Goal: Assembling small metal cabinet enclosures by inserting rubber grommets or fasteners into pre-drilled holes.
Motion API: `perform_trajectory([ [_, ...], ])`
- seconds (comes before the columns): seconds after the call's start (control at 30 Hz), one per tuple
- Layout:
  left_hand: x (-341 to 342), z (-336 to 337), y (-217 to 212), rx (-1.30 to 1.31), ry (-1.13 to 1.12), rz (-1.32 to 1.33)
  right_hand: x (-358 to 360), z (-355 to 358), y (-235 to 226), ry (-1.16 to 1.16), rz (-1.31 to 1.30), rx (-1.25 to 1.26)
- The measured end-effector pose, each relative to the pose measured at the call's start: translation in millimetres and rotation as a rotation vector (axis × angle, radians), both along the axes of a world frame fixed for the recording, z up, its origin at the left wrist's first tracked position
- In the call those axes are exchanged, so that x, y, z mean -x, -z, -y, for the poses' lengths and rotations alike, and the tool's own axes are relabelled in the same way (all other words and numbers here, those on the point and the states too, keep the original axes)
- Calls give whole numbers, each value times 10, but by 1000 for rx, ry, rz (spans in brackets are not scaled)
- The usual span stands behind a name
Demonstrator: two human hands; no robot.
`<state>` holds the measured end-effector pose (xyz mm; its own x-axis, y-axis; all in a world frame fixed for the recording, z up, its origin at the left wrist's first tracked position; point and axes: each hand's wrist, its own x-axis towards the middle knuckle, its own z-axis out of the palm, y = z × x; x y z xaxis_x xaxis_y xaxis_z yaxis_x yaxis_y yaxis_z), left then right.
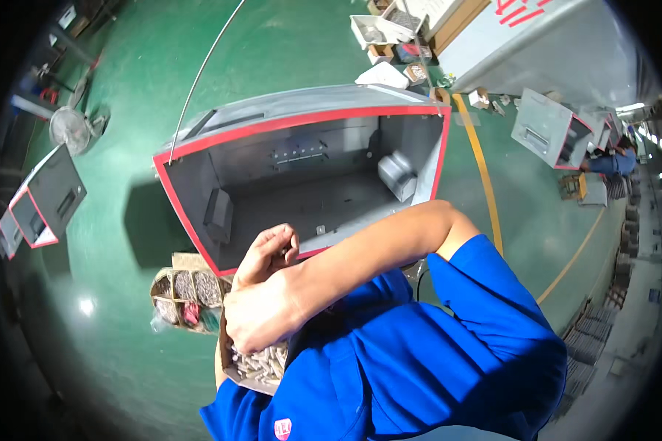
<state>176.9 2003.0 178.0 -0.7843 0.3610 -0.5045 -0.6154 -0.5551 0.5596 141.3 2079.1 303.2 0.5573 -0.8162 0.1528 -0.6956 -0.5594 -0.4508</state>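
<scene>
The right hand (261,312) reached across the body into a small cardboard box of pale metal pins (257,365), fingers curled among them; whether anything was pinched could not be told. The left hand (268,252), at twelve o'clock of it, was closed as a loose fist. The pins lay mostly with long axes toward one o'clock. At ten o'clock sat a divided cardboard tray of dark screws (185,289). Beyond stood an open grey metal cabinet with red-edged rim (301,117).

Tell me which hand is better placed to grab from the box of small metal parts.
Right: the right hand rests on that box; the left hand is raised, curled by the cabinet rim.
</scene>
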Motion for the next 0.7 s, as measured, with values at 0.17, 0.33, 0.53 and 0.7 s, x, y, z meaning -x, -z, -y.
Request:
perform_trajectory([
  [0.17, -31, 66, 50, -14, 73, -33, -270, 110, 651, 327, 67, 81],
  [0.33, -20, 168, 226, -47, 127, -65, -315, 141, 588, 287, 79, 186],
  [0.53, 44, 249, 344, -66, 260, -122, -284, 127, 443, 318, 310, 256],
  [0.7, 282, 332, 216, -87, 391, -89, -172, 75, 351, 432, 749, 328],
])
